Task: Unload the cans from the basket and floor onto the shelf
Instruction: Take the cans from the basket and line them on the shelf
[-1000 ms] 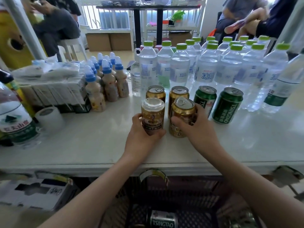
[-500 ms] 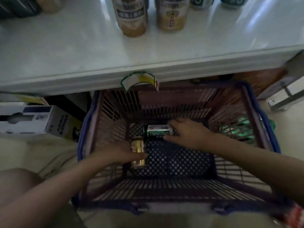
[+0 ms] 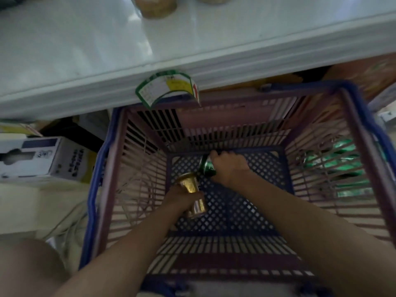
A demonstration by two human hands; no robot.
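Both my arms reach down into a purple slatted basket (image 3: 132,168) with a blue rim, standing on the floor under the white shelf (image 3: 75,50). My left hand (image 3: 182,200) is closed around a gold can (image 3: 192,191), tilted and lifted off the basket's mesh bottom. My right hand (image 3: 229,168) grips a green can (image 3: 206,167) near the far wall of the basket. Two gold cans' bases (image 3: 157,6) show at the shelf's top edge.
Green cans (image 3: 338,163) lie on the floor outside the basket's right wall, seen through the slats. A white box (image 3: 42,159) sits on the floor at left. A curled price label (image 3: 169,88) hangs from the shelf's front edge. My knee (image 3: 27,269) is at the lower left.
A second ago both hands were setting gold cans on the shelf. They then dropped into the basket. Since half a second ago both cans have been gripped and tilted up.
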